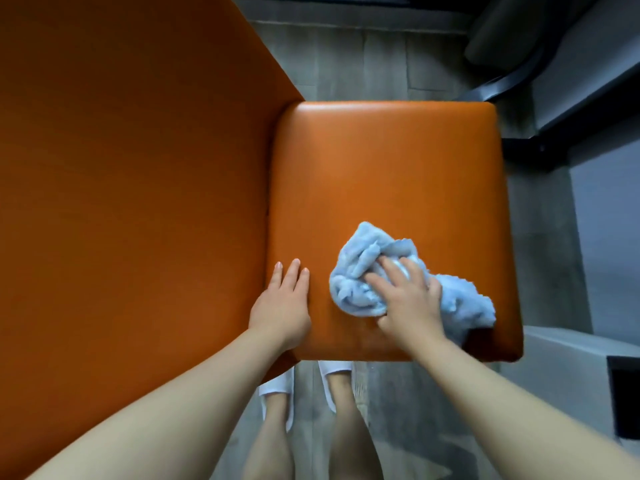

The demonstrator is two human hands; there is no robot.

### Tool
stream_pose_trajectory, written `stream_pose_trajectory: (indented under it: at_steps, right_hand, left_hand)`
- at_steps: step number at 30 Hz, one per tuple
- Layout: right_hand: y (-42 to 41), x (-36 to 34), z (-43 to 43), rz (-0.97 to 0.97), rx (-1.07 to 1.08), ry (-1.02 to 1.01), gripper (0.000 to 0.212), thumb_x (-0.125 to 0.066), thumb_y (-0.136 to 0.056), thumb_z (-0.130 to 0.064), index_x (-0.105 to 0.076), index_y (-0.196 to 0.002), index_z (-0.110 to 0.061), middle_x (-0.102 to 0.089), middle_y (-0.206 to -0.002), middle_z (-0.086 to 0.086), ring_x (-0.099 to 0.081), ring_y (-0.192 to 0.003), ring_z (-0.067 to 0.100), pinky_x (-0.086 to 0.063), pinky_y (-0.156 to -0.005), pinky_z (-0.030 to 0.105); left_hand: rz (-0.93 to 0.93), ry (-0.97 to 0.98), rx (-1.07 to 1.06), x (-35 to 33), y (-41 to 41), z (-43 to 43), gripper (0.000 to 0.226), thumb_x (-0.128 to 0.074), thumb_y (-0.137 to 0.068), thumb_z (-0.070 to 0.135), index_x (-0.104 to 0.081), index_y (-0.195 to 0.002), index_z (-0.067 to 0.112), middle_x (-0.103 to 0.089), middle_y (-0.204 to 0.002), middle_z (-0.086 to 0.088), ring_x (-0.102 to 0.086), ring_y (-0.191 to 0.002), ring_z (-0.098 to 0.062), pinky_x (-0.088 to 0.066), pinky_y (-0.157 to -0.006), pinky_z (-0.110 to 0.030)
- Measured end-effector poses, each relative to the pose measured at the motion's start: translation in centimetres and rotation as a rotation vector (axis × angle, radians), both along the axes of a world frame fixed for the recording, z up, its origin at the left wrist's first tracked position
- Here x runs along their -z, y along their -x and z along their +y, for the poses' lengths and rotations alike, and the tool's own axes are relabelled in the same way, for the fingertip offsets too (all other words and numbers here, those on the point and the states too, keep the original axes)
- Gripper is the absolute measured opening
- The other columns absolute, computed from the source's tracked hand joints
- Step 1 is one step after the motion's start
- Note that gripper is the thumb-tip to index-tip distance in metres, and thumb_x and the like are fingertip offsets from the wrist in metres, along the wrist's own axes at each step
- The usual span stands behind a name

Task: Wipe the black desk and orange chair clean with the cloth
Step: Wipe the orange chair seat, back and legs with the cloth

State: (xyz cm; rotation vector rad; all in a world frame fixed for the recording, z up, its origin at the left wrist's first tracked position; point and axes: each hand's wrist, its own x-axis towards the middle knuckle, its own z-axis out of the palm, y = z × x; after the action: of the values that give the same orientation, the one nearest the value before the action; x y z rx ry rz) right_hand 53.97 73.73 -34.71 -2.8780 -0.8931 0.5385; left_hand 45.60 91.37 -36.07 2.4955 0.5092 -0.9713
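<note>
Fingers [398, 271] of the right hand [408, 299] spread apart and press down into the bunched light-blue cloth [360, 271], which lies crumpled on the near right part of the orange chair [381, 168] seat. Beside the cloth, on the seat's near left edge, the left hand [282, 303] lies flat, fingers straight and close together, holding nothing. Both bare forearms reach in from below. White slippers [334, 372] stand on grey floor [363, 60] just under the seat's near edge. Beyond the seat's far right corner stands dark furniture [568, 123], blurred. No writing is legible.
</note>
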Motion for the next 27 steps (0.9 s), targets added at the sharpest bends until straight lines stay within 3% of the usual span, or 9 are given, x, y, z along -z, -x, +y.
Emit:
stream_pose_trajectory:
  at_steps: [2, 4, 9, 13, 16, 21, 24, 26, 27]
  right_hand:
    - [3.5, -0.2, -0.8, 0.005, -0.127, -0.027, 0.061, -0.085, -0.041, -0.016, -0.071, -0.098, -0.033, -0.064, -0.122, -0.004, -0.058, -0.113, 0.030, -0.045, -0.074, 0.054]
    - [5.7, -0.3, -1.8, -0.020, -0.176, -0.026, 0.063, -0.088, -0.032, -0.020, -0.072, -0.091, -0.034, -0.067, -0.114, -0.006, -0.062, -0.107, 0.028, -0.049, -0.068, 0.053]
    - [8.6, 0.2, -4.3, -0.065, -0.129, -0.041, 0.062, -0.089, -0.027, -0.016, -0.074, -0.085, -0.033, -0.070, -0.108, -0.006, -0.066, -0.101, 0.028, -0.050, -0.069, 0.053]
    - [10.7, -0.5, -7.1, -0.069, -0.080, -0.082, 0.054, -0.087, -0.028, -0.013, -0.073, -0.078, -0.031, -0.071, -0.101, -0.009, -0.069, -0.090, 0.028, -0.050, -0.057, 0.043]
    - [10.8, -1.6, -9.0, -0.117, 0.092, -0.115, 0.023, -0.072, -0.052, -0.022, -0.073, -0.075, -0.024, -0.072, -0.093, -0.005, -0.068, -0.078, 0.032, -0.048, -0.051, 0.041]
    - [7.8, -2.9, -7.2, -0.323, 0.564, -0.219, 0.042, -0.061, -0.056, -0.015, -0.073, -0.095, -0.011, -0.069, -0.101, 0.013, -0.059, -0.082, 0.042, -0.049, -0.067, 0.045]
    - [7.8, -2.1, -4.5, -0.231, 0.227, -0.232, 0.058, -0.079, -0.052, -0.020, -0.071, -0.109, -0.021, -0.065, -0.117, 0.013, -0.061, -0.091, 0.041, -0.052, -0.068, 0.044]
    - [8.5, -1.0, -5.4, -0.163, -0.082, -0.140, 0.066, -0.088, -0.038, -0.021, -0.073, -0.102, -0.030, -0.065, -0.122, 0.006, -0.065, -0.098, 0.033, -0.052, -0.067, 0.041]
    - [8.4, -0.5, -6.6, -0.121, -0.083, -0.088, 0.065, -0.088, -0.039, -0.021, -0.072, -0.101, -0.032, -0.063, -0.125, 0.003, -0.064, -0.102, 0.031, -0.051, -0.070, 0.040]
  left_hand:
    - [0.009, 0.012, 0.004, -0.2, 0.1, 0.0, 0.066, -0.033, -0.094, 0.015, 0.001, -0.151, 0.021, 0.013, -0.158, 0.003, 0.013, -0.145, -0.023, -0.022, -0.113, -0.037]
    - [0.011, 0.011, 0.011, -0.3, 0.3, -0.2, 0.069, -0.036, -0.093, 0.016, 0.002, -0.150, 0.021, 0.014, -0.158, 0.002, 0.014, -0.144, -0.024, -0.022, -0.113, -0.038]
    - [0.011, -0.021, 0.028, 0.1, 1.0, -1.2, 0.073, -0.038, -0.092, 0.014, 0.004, -0.150, 0.021, 0.015, -0.158, 0.001, 0.015, -0.144, -0.027, -0.014, -0.116, -0.042]
    - [-0.018, -0.067, 0.084, 0.3, 1.2, -1.5, 0.069, -0.040, -0.096, 0.016, 0.003, -0.150, 0.018, 0.013, -0.158, -0.001, 0.012, -0.144, -0.029, -0.016, -0.115, -0.043]
    - [-0.026, -0.086, 0.155, -0.1, 1.8, -2.6, 0.065, -0.038, -0.098, 0.013, 0.001, -0.150, 0.013, 0.011, -0.158, -0.005, 0.009, -0.145, -0.030, -0.017, -0.115, -0.043]
    - [-0.043, -0.052, 0.178, -0.6, 3.4, -5.2, 0.063, -0.029, -0.093, 0.006, 0.000, -0.149, 0.007, 0.011, -0.158, -0.009, 0.008, -0.145, -0.028, -0.014, -0.116, -0.040]
    - [-0.035, 0.008, 0.251, -0.6, 4.9, -6.2, 0.069, -0.031, -0.090, 0.006, 0.003, -0.151, 0.012, 0.012, -0.158, -0.007, 0.010, -0.145, -0.028, -0.011, -0.117, -0.039]
    - [-0.027, 0.017, 0.316, -0.6, 5.8, -6.3, 0.071, -0.033, -0.091, 0.008, 0.006, -0.150, 0.015, 0.014, -0.158, -0.004, 0.012, -0.145, -0.027, -0.010, -0.118, -0.039]
    - [-0.023, 0.008, 0.324, -0.6, 5.9, -6.2, 0.071, -0.032, -0.090, 0.007, 0.005, -0.150, 0.014, 0.015, -0.158, -0.004, 0.011, -0.145, -0.026, -0.010, -0.117, -0.038]
